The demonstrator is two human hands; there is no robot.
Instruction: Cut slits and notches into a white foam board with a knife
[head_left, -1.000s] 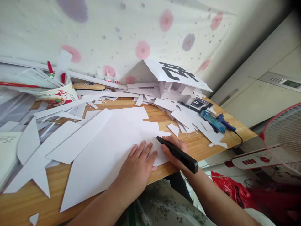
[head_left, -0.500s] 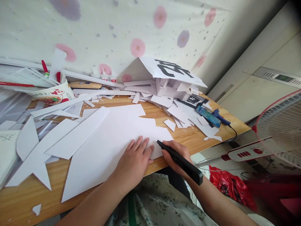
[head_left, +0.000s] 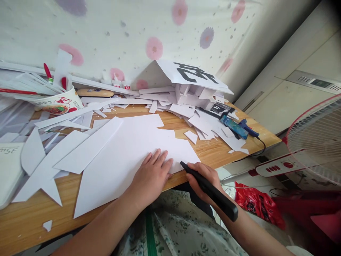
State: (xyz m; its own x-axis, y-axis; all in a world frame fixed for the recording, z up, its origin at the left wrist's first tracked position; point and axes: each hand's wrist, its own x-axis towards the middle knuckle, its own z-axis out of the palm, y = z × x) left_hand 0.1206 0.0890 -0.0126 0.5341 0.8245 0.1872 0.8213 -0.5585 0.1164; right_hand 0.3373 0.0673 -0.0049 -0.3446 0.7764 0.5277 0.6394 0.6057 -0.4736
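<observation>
My left hand [head_left: 153,174] lies flat on a large white foam board sheet [head_left: 117,160], fingers stretched out, near its front right edge. In my right hand [head_left: 204,177] is a black utility knife [head_left: 217,197], its thick handle slanting back along my forearm. The knife's tip points at the sheet's right part, a little to the right of my left thumb; I cannot make out the blade. Stepped notches run along the sheet's far right edge. A long cut strip [head_left: 90,145] of white board overlaps the sheet's left side.
White offcuts [head_left: 39,177] pile up at the left, beside a paper tub [head_left: 60,103] of tools. Toward the back right are a white board model [head_left: 195,92], a phone [head_left: 233,127] and a blue glue gun [head_left: 247,128]. A fan [head_left: 317,142] stands right of the table.
The knife and my right hand have moved slightly right and toward me, away from my left hand. My left hand stays flat on the sheet. The whole view has shifted a little.
</observation>
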